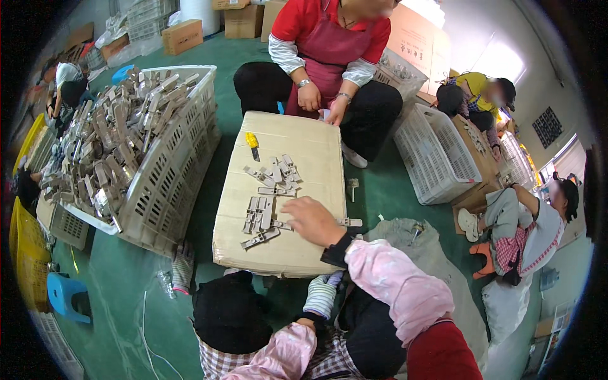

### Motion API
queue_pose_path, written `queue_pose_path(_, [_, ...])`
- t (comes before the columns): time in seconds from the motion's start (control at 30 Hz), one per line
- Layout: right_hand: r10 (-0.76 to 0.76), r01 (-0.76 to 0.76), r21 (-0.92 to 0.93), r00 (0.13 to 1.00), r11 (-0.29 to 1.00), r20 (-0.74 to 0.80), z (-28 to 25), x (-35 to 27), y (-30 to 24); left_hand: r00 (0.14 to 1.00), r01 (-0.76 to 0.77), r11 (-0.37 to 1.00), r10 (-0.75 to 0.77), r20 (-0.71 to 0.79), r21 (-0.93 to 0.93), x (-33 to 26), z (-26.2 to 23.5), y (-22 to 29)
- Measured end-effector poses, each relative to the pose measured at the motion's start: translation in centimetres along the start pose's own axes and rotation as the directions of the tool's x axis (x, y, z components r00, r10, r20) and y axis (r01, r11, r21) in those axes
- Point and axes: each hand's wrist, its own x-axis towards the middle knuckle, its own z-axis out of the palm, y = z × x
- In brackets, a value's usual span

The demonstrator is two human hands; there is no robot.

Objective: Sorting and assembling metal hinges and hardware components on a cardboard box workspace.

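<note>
My right hand (311, 220) is bare and reaches over a cardboard box (237, 177), its fingers extended beside several grey clip-like pieces (258, 214). One such piece (282, 225) lies right by its fingertips; I cannot tell whether they touch. More of these pieces (277, 171) lie in a loose group farther up the box. My left hand (320, 297), in a striped glove, is low at the near edge of the box. Its fingers are partly hidden, and what they hold, if anything, does not show. A yellow utility knife (252, 140) lies near the far left corner.
A white plastic crate (168, 183) heaped with similar grey pieces stands at left. Across the box sits a person in a maroon apron (326, 47). White crates (437, 155) and other seated people are at right. A blue stool (66, 297) stands lower left; plastic sheeting (437, 266) lies at right.
</note>
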Motion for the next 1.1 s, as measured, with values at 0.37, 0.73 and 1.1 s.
queue_pose_path(0.37, [-0.049,0.080,-0.203,0.987,0.976,0.155,3.6,2.8,-2.6,0.991,-0.125,0.960,0.134,-0.019,0.251,4.0,-0.7,-6.8])
queue_pose_path(0.73, [0.817,-0.363,0.876,0.573,0.318,-0.059,-5.5,-2.9,7.0,0.999,-0.035,0.993,0.038,0.023,-0.110,0.9,0.2,-1.7])
queue_pose_path(1.1, [0.918,-0.622,0.755,0.391,0.208,0.070,-4.5,-8.2,11.3,0.992,-0.122,0.987,0.120,-0.026,-0.104,1.4,0.3,-2.2])
